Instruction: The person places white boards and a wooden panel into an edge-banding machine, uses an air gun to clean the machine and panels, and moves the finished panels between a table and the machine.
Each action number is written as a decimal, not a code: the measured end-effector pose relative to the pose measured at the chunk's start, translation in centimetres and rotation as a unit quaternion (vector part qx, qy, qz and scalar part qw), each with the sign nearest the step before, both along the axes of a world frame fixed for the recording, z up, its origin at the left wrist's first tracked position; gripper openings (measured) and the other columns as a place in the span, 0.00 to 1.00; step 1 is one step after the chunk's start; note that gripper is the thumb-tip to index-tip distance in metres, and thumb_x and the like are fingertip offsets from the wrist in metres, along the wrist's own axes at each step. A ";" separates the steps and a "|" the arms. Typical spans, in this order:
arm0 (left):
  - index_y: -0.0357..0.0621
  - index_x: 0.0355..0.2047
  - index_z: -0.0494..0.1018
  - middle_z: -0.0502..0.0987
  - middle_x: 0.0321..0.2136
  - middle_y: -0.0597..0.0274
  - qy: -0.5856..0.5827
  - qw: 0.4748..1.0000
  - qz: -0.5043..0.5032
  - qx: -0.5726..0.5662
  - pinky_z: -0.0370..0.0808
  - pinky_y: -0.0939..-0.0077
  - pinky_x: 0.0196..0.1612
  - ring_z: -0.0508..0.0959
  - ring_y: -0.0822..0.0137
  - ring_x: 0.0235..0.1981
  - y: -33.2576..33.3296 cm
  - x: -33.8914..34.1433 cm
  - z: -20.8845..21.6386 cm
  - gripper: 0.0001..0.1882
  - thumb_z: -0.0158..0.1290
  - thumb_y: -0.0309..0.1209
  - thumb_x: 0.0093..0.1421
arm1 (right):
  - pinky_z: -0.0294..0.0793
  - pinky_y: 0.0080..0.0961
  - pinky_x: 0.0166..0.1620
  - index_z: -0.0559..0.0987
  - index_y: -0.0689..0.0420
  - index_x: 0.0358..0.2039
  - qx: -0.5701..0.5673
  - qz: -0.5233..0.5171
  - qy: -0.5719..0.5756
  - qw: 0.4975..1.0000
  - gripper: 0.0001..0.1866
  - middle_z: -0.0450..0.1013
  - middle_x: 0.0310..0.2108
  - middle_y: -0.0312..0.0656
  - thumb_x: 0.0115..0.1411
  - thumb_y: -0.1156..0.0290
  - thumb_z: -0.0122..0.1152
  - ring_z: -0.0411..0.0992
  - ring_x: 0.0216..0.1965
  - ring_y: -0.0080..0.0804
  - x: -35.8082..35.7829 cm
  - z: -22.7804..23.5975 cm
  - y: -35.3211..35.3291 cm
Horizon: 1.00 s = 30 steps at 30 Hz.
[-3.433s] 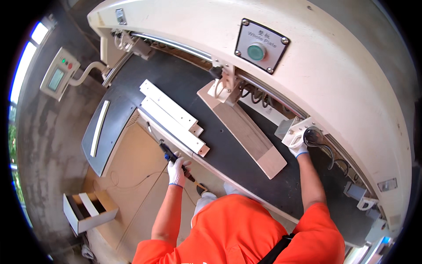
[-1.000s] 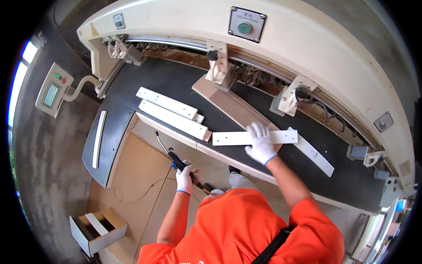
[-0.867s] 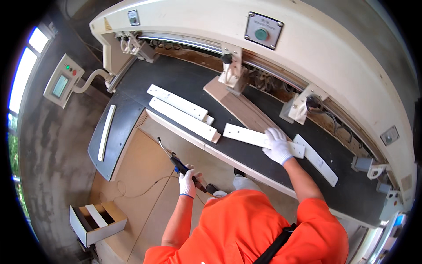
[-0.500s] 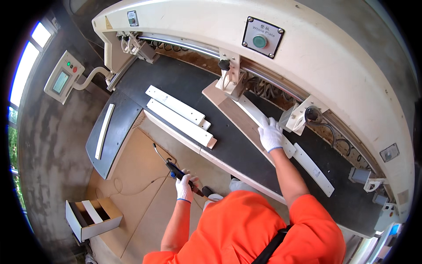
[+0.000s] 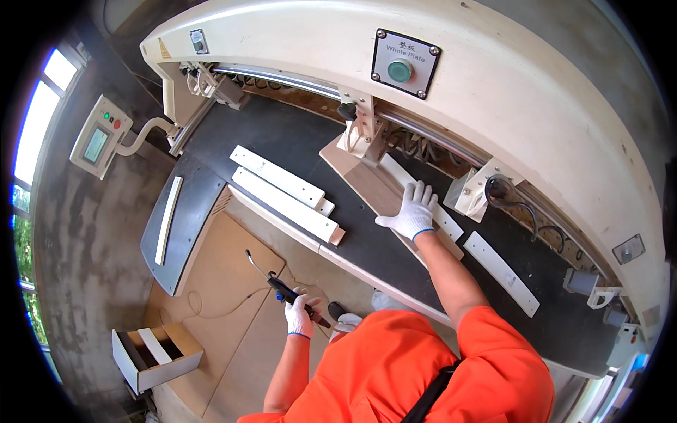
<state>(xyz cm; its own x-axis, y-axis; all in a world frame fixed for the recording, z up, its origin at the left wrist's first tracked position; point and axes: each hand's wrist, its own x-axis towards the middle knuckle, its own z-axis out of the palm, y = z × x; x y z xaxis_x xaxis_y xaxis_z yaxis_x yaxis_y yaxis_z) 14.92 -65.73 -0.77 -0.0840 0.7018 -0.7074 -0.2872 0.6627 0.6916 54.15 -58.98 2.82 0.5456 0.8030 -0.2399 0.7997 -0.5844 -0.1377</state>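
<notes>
My left hand (image 5: 300,315), in a white knit glove, grips a black air blow gun (image 5: 282,290) with a bent metal nozzle. It holds the gun low, in front of the bench's near edge. My right hand (image 5: 410,213), also gloved, lies with fingers spread over a brown wooden board (image 5: 375,189) and the white drilled strip (image 5: 449,224) along its far side. The hand hides the strip's middle. The board's far left end sits beside a clamp block (image 5: 361,137). Another white strip (image 5: 502,273) lies apart, to the right.
Several white strips (image 5: 282,204) lie stacked on the black bench top (image 5: 356,243), left of the board. One thin strip (image 5: 168,220) is at the far left. A machine beam (image 5: 303,42) arches overhead. A control panel (image 5: 100,137) and an open box (image 5: 159,374) stand left.
My right hand has slid left and nearer along the strip onto the board, its thumb now stretched out. My left hand still holds the blow gun. The view has shifted slightly.
</notes>
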 end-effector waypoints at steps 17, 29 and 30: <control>0.44 0.61 0.67 0.76 0.43 0.56 0.014 1.000 0.001 0.012 0.78 0.65 0.22 0.85 0.55 0.34 0.0 -2.2 -0.8 0.26 0.54 0.28 0.62 | 0.50 0.60 0.75 0.63 0.63 0.71 0.061 0.053 -0.033 0.996 0.54 0.54 0.74 0.64 0.48 0.48 0.73 0.50 0.75 0.67 4.2 -2.9 2.7; 0.43 0.60 0.67 0.77 0.41 0.54 0.021 0.999 -0.041 0.024 0.78 0.64 0.21 0.85 0.55 0.33 -0.1 -3.8 -1.0 0.24 0.53 0.29 0.62 | 0.52 0.57 0.75 0.68 0.59 0.70 0.112 0.041 -0.059 0.991 0.45 0.55 0.75 0.57 0.54 0.52 0.68 0.49 0.77 0.61 4.6 -4.5 1.4; 0.43 0.60 0.67 0.77 0.41 0.54 0.021 0.998 -0.043 0.029 0.78 0.64 0.21 0.85 0.55 0.33 -0.2 -3.8 -1.1 0.24 0.53 0.29 0.62 | 0.57 0.55 0.72 0.71 0.58 0.66 0.123 0.055 -0.087 0.987 0.40 0.61 0.71 0.56 0.55 0.54 0.68 0.56 0.73 0.58 2.9 -3.8 0.4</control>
<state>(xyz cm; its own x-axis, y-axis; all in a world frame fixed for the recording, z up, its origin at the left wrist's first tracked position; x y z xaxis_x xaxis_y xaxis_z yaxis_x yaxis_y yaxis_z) 11.16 -65.90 -1.84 -0.0513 0.7467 -0.6631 -0.2013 0.6427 0.7392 57.08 -58.57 -0.99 0.4681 0.8817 0.0595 0.8803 -0.4592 -0.1194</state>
